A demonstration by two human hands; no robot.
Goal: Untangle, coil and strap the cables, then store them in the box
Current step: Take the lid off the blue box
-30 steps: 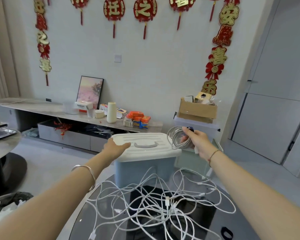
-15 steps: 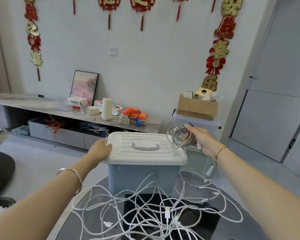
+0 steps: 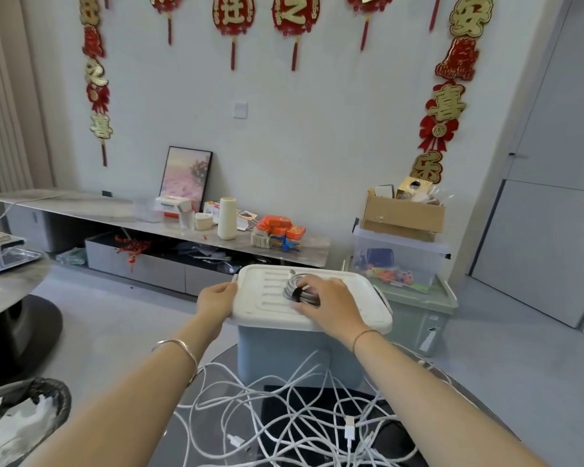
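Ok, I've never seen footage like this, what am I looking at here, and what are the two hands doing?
There is no machine: this is one wide-angle camera worn on a person's head, looking forward and down at their own bare arms. On the dark round table stands a blue storage box with a white lid, shut. The left hand grips the lid's left edge. The right hand rests on top of the lid, over a coiled cable bound with a black strap. In front of the box lies a tangle of white cables, still loose. Everything behind is just the room.
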